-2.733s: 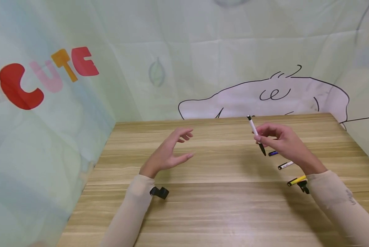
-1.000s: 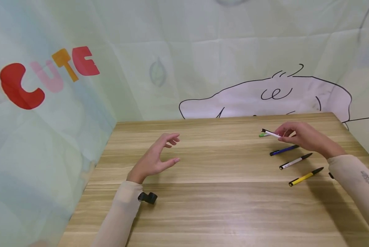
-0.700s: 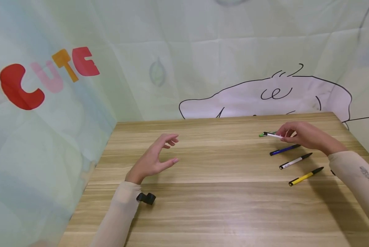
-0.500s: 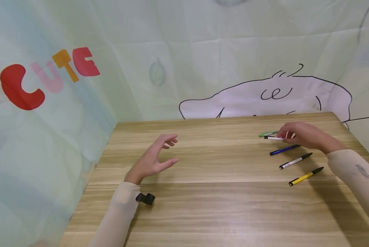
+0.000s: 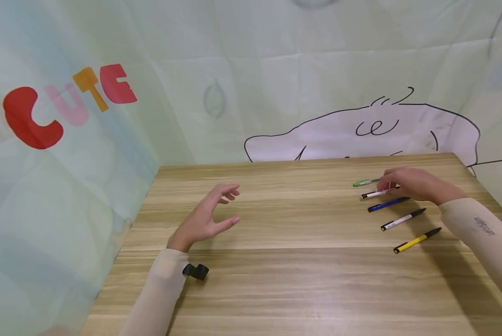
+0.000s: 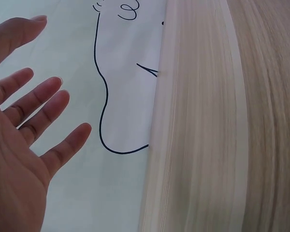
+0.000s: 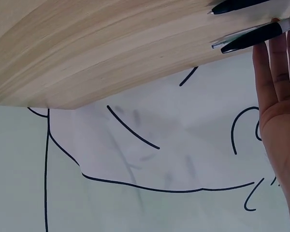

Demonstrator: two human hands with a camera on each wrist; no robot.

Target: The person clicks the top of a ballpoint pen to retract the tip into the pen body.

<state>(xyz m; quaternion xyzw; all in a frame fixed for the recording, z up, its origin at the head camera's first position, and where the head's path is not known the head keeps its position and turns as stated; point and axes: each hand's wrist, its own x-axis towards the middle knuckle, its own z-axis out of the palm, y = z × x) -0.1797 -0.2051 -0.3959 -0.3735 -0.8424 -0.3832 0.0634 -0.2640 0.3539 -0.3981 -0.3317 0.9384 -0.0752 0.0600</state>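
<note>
In the head view my right hand (image 5: 420, 184) is low over the back right of the table, its thumb and fingers pinching a white pen (image 5: 370, 194) with black ends. The right wrist view shows that pen's black grip (image 7: 253, 38) at the fingertips. Just behind it lies a green pen (image 5: 364, 182), partly covered by the fingers. Nearer in the row are a blue pen (image 5: 386, 204), another white pen (image 5: 401, 220) and a yellow pen (image 5: 416, 241). My left hand (image 5: 204, 217) hovers over the left side, fingers spread and relaxed, holding nothing.
The wooden table (image 5: 293, 275) meets a printed cloth backdrop (image 5: 251, 84) at its back and left edges. A small black camera mount (image 5: 196, 271) sits at the left wrist. The right sleeve (image 5: 477, 233) casts a shadow near the yellow pen.
My right hand has carried the white pen from upright in the air down to the table, turning it to lie between the green and blue pens. The left hand has drifted slightly left.
</note>
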